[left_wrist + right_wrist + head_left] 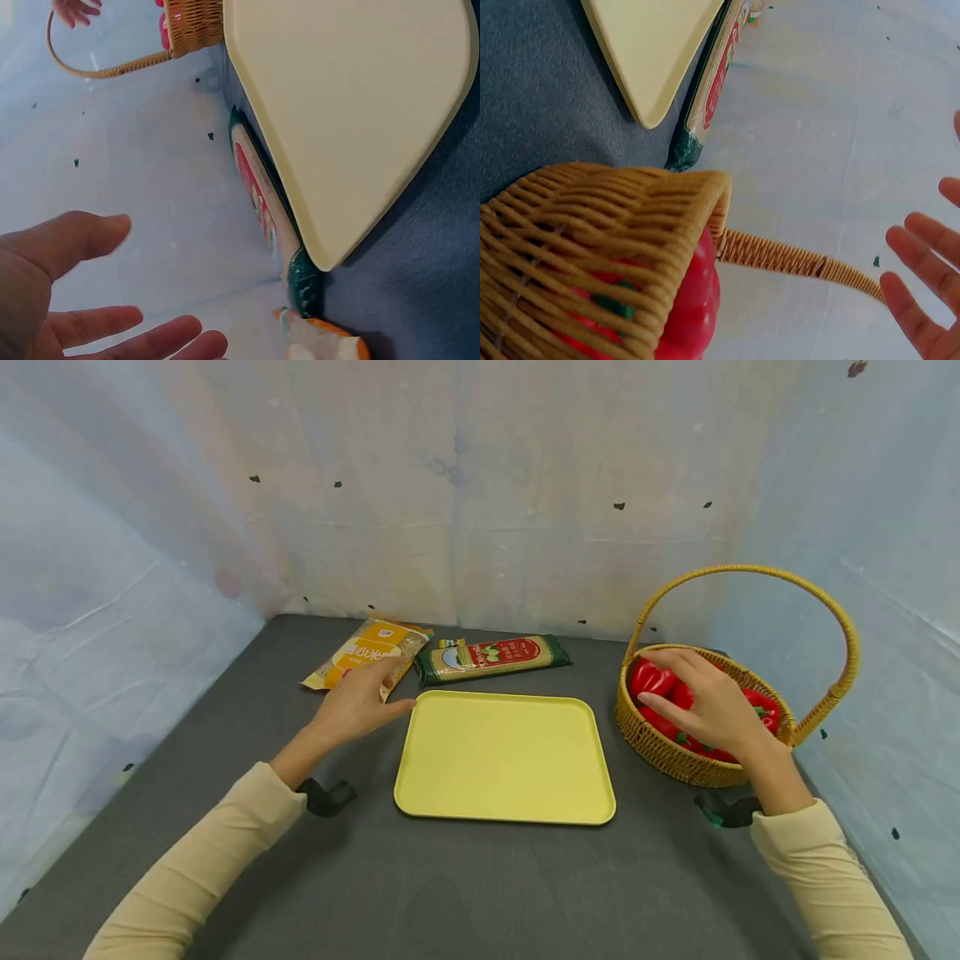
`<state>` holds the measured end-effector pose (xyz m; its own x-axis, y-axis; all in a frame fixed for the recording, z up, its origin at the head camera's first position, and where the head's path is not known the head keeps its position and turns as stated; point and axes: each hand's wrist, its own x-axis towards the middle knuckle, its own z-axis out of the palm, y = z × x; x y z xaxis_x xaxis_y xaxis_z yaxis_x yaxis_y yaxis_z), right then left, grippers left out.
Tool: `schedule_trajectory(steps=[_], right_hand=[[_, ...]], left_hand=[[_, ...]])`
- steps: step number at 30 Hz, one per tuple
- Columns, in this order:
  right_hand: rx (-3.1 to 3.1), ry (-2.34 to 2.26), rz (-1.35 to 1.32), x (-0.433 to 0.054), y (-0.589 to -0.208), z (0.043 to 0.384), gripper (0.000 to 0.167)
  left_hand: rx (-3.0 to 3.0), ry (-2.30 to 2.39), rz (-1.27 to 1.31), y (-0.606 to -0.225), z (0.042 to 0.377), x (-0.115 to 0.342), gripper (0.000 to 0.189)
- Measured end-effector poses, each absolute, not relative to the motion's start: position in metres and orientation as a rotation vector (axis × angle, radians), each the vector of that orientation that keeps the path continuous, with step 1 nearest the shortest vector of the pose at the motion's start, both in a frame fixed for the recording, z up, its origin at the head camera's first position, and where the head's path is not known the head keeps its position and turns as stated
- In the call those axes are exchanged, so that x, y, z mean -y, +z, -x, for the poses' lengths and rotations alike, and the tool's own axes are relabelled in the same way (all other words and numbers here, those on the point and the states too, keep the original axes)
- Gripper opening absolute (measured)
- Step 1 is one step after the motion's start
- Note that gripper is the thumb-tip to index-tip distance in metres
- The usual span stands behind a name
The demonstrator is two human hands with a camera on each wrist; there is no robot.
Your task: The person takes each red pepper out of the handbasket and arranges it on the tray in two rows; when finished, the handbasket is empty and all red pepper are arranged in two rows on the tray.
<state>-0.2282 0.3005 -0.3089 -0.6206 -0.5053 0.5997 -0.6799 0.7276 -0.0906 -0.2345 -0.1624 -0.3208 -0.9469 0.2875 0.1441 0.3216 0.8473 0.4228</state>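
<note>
My left hand [362, 700], fingers loosely spread, hovers at the left corner of a yellow tray [504, 758]. Partly behind that hand lies a plastic bag of grain [367, 652] with an orange label. Over a wicker basket [678, 764] on the right is my right hand [712, 703], its fingers apart and nothing between them. Several red bell peppers [652, 681] fill the basket. In the right wrist view, a red pepper [694, 300] shows at the basket's rim, away from the spread fingers [922, 255].
A green and gold Olivoilà packet [491, 658] lies behind the tray. The basket's tall arched handle [750, 568] rises at the right. Pale sheeting [525, 527] hangs behind and beside the dark grey table [450, 893].
</note>
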Motion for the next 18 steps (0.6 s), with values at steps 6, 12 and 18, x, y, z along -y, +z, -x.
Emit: schedule_trajectory(steps=[6,12,18], right_hand=[[2.410,0.512,-0.905,-0.312,-0.312,0.235,0.065],[2.497,0.576,-0.834,-0.323,-0.311,0.239,0.072],[2.589,0.694,-0.687,-0.336,-0.308,0.243,0.071]], left_hand=[[2.950,-0.854,0.462,-0.336,0.242,0.169,0.050],[2.965,-0.970,0.429,-0.353,0.249,0.173,0.049],[2.964,-1.130,0.368,-0.368,0.252,0.175,0.054]])
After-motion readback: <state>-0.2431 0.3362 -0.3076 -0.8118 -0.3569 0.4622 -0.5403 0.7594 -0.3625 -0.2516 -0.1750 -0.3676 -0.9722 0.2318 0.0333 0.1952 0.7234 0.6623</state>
